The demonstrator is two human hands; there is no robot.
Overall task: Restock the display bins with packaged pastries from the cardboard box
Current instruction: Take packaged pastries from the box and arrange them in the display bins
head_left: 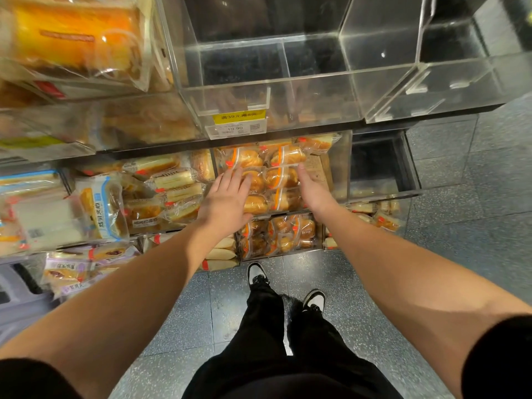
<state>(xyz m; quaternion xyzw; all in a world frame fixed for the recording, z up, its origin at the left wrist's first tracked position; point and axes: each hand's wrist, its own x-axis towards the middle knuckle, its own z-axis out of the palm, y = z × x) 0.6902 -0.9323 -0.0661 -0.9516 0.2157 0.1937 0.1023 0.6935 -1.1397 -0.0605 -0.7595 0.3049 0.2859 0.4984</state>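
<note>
A clear display bin (pixel 341 162) on the middle shelf holds several round golden pastries (pixel 280 178) in clear wrappers with orange stripes. A brown cardboard edge (pixel 316 168) shows at the bin's right side behind the packs. My left hand (pixel 227 197) lies flat with straight fingers on the left packs. My right hand (pixel 312 188) reaches in from the right, fingers extended and touching the right packs. Neither hand grips anything.
Empty clear bins (pixel 288 61) stand on the shelf above, with a yellow price tag (pixel 239 123) at front. Sandwich-cake packs (pixel 172 185) fill the bins to the left. More bun packs (pixel 282 231) sit in the lower bin. An empty bin (pixel 380 165) stands right. Grey tiled floor lies below.
</note>
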